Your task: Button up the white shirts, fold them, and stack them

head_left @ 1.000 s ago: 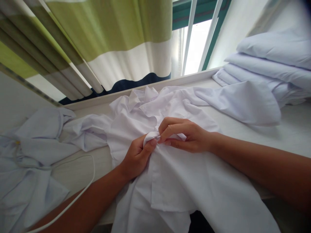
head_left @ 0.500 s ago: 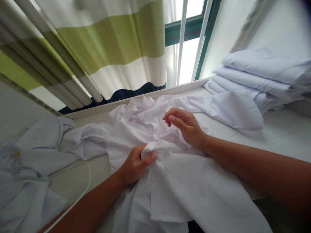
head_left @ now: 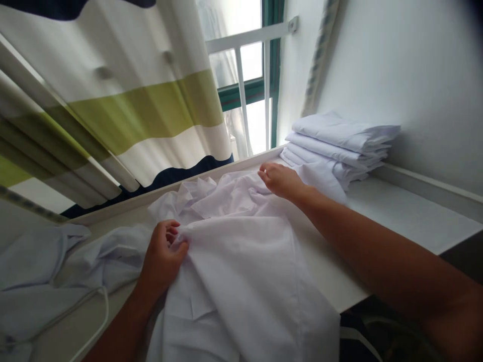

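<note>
A crumpled white shirt [head_left: 241, 261] lies spread across a white table [head_left: 396, 216] and hangs over its near edge. My left hand [head_left: 163, 256] pinches the shirt's fabric near its left side. My right hand [head_left: 281, 180] reaches farther back and grips the shirt's far edge close to the window sill. Both hands pull the cloth apart.
A stack of folded white garments [head_left: 339, 146] sits at the back right against the wall. More crumpled white cloth [head_left: 41, 271] lies at the left, with a white cable [head_left: 94, 311] over it. A striped green, white and navy curtain [head_left: 124, 110] hangs by the window [head_left: 249, 95].
My hands, close together on a bunched fold a second ago, have moved apart: the right hand went to the far edge, the left shifted left. The view tilted upward.
</note>
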A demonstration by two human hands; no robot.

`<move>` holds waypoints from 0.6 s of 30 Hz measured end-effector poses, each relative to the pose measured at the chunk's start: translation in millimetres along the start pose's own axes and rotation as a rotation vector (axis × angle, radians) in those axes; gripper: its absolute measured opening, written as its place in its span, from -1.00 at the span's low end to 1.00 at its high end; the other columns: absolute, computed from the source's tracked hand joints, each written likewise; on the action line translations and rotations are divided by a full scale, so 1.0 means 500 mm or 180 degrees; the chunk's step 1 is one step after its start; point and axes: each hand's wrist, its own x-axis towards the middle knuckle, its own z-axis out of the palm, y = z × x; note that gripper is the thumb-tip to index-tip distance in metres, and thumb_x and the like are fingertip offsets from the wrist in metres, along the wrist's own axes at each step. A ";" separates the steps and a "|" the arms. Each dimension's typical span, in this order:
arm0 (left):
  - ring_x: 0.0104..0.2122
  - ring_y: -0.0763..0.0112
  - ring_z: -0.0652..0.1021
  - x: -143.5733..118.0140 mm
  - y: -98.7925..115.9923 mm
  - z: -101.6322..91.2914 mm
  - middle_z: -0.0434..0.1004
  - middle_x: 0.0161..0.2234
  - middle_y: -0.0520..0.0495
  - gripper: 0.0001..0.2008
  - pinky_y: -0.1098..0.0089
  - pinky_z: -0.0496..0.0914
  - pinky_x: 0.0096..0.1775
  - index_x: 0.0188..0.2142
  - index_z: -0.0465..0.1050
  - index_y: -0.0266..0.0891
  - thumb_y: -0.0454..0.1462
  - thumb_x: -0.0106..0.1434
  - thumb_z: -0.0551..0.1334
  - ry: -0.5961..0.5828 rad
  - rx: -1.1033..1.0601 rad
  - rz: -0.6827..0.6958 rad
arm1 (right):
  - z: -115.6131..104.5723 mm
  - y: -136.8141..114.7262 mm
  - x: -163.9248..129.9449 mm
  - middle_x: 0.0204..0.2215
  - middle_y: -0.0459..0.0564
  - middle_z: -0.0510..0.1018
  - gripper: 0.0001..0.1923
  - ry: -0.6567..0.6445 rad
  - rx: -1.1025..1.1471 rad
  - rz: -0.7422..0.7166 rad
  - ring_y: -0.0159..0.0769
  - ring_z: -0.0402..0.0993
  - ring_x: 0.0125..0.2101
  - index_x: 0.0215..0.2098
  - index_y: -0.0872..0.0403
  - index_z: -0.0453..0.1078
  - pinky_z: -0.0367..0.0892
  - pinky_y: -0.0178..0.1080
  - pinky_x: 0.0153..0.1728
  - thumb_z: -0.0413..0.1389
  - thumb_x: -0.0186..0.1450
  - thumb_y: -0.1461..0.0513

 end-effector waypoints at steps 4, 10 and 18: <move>0.06 0.16 0.44 -0.017 0.034 -0.005 0.47 0.07 -0.12 -0.66 0.15 0.33 0.08 -0.03 0.49 -0.12 -0.38 0.25 0.11 -0.0057 0.0112 0.1448 | -0.020 0.024 0.003 -0.07 0.25 0.53 -0.75 -0.0155 -0.0385 0.0072 0.08 0.43 -0.08 -0.14 0.11 0.46 0.27 0.05 -0.09 -0.04 0.38 0.24; -0.09 0.23 0.52 -0.036 0.068 0.005 0.61 -0.19 -0.07 -0.79 0.21 0.32 0.02 -0.12 0.51 -0.17 -0.39 0.32 0.16 -0.0363 0.0007 0.2050 | -0.120 0.060 -0.025 0.14 0.25 0.40 -0.62 0.0118 -0.0710 0.0240 0.26 0.26 0.09 0.06 0.03 0.39 0.13 0.32 0.03 0.07 0.33 0.08; -0.14 0.21 0.53 -0.032 0.058 0.009 0.61 -0.24 -0.09 -0.85 0.17 0.31 0.02 -0.22 0.53 -0.20 -0.35 0.33 0.17 0.0063 0.0057 0.1890 | -0.158 0.192 -0.074 -0.56 0.06 0.51 -0.78 -0.0500 0.0325 0.0636 0.03 0.49 -0.31 -0.53 0.09 0.46 0.24 0.10 -0.17 0.41 -0.04 0.28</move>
